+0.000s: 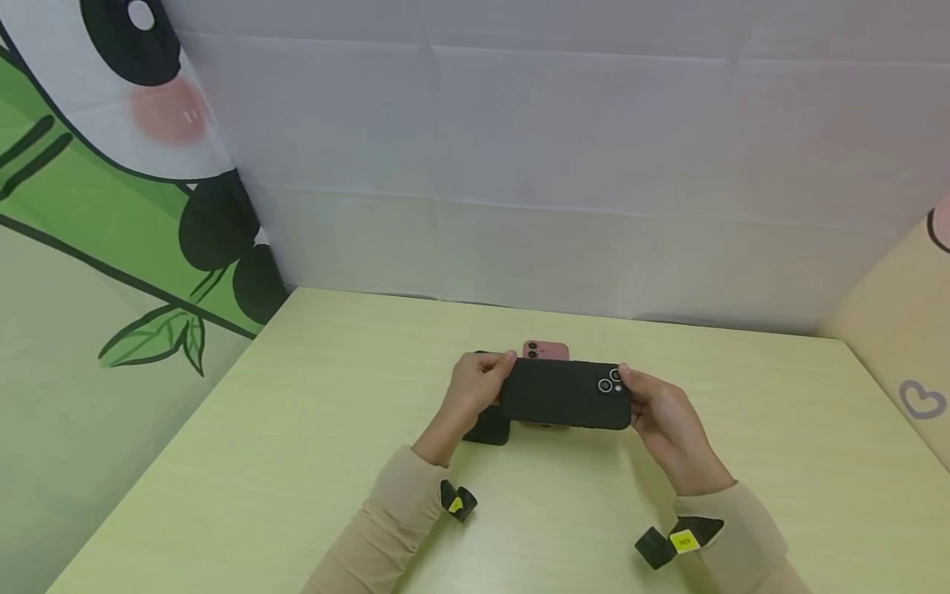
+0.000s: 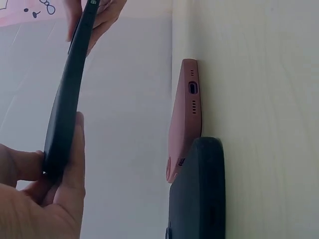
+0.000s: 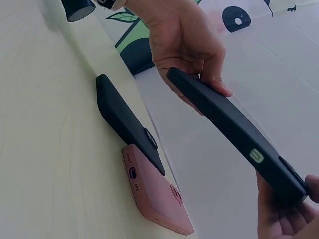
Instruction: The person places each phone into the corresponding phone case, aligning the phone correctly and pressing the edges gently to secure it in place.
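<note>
Both hands hold a black phone [image 1: 552,394] sideways above the table, its back with the round camera lenses facing up toward the head view. My left hand [image 1: 475,386] pinches its left end between thumb and fingers. At the lens end, the right hand [image 1: 664,417] grips it the same way. Behind and below lies a pink phone [image 3: 157,196], camera side up and partly covered by the held one in the head view. A second dark phone [image 2: 199,194] lies beside the pink one, on its left.
The pale wooden table [image 1: 297,412] runs back to a whitish wall covering [image 1: 519,165]. A wall with a cartoon panda and green bamboo [image 1: 111,206] borders the left side. Each sleeve carries a small black wrist camera [image 1: 656,548].
</note>
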Motion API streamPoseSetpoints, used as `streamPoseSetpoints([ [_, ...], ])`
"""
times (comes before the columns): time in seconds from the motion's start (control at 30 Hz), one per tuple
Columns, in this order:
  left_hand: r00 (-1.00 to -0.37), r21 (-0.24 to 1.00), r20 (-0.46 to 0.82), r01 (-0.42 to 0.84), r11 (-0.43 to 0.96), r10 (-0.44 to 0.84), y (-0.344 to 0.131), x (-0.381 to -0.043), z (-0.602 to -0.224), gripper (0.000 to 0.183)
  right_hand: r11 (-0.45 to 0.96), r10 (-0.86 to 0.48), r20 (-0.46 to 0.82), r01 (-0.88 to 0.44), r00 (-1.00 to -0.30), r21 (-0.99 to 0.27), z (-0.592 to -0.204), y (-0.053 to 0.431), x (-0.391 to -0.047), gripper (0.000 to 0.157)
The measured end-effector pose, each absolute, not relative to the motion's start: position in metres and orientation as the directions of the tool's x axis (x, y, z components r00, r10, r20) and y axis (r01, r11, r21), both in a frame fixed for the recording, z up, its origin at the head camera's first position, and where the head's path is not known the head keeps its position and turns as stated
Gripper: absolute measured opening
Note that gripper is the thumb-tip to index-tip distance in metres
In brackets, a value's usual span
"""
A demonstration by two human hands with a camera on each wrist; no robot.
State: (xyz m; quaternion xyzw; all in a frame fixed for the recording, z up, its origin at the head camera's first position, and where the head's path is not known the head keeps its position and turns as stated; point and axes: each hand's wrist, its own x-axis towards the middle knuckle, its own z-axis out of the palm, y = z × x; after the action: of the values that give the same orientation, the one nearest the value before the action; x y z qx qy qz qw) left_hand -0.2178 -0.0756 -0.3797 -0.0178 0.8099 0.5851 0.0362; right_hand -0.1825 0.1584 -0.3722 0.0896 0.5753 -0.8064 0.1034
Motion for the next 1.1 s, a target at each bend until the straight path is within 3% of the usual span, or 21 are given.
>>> streamPoseSetpoints([
  [0.07, -0.998, 0.946, -0.057, -0.06, 0.32, -0.018, -0.075, -0.218, -0.379, 0.031, -0.306, -0.092, -0.257, 0.273, -0.962, -0.912, -0.372, 0.158, -0.182, 0.015],
  [0.23, -0.995, 0.96, -0.025, -0.05, 0.275, -0.094, -0.078, -0.216, -0.376, 0.031, -0.229, -0.198, -0.219, 0.262, -0.956, -0.937, -0.372, 0.155, -0.181, 0.055],
  [0.3, -0.993, 0.962, -0.014, -0.045, 0.27, -0.117, -0.079, -0.215, -0.374, 0.031, -0.195, -0.233, -0.199, 0.246, -0.952, -0.949, -0.373, 0.154, -0.18, 0.063],
  [0.67, -0.991, 0.973, -0.017, -0.047, 0.227, -0.132, -0.087, -0.215, -0.374, 0.032, -0.135, -0.324, -0.157, 0.21, -0.933, -0.968, -0.377, 0.149, -0.175, 0.068],
  [1.1, -0.983, 0.982, -0.182, -0.183, 0.047, -0.019, -0.095, -0.219, -0.376, 0.031, -0.134, -0.309, -0.188, 0.238, -0.932, -0.962, -0.377, 0.149, -0.175, 0.069],
])
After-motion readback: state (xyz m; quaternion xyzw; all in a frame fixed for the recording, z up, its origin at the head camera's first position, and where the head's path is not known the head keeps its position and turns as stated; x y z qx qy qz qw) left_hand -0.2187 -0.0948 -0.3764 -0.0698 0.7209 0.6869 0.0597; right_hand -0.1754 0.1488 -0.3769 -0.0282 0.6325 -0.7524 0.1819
